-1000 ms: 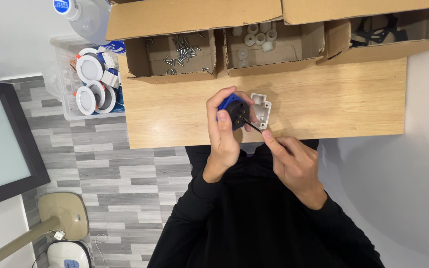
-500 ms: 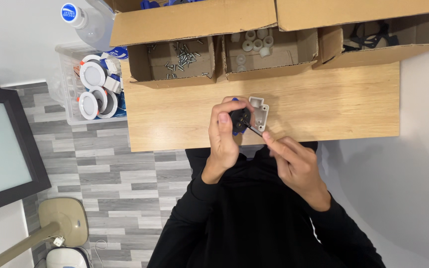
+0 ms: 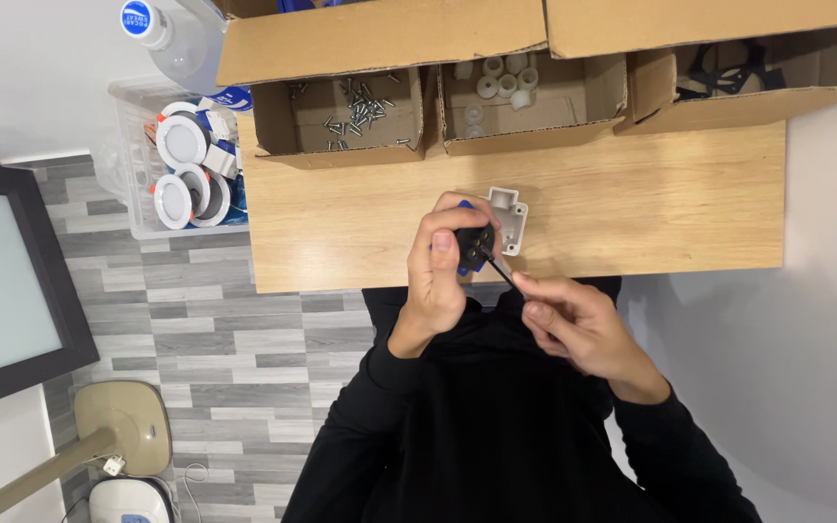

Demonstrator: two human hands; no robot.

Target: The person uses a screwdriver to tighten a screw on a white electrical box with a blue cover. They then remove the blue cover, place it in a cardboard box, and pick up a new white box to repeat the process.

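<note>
My left hand point(image 3: 438, 276) grips a small black part point(image 3: 472, 247) with a blue piece behind it, held just above the near edge of the wooden table point(image 3: 632, 208). A white plastic housing point(image 3: 509, 215) sits right beside that part, touching my fingertips. My right hand point(image 3: 573, 324) pinches a thin dark screwdriver point(image 3: 498, 271); its tip points into the black part. Both sleeves are black.
Along the table's far edge stand three open cardboard boxes: one with several screws point(image 3: 356, 111), one with white round parts point(image 3: 506, 82), one with black parts point(image 3: 728, 68). A clear bin point(image 3: 138, 184) of round white lamps sits left. A dark-framed panel point(image 3: 12, 291) leans at far left.
My right hand has drawn back slightly toward my body, and the screwdriver now shows between it and the black part. The view has shifted a little.
</note>
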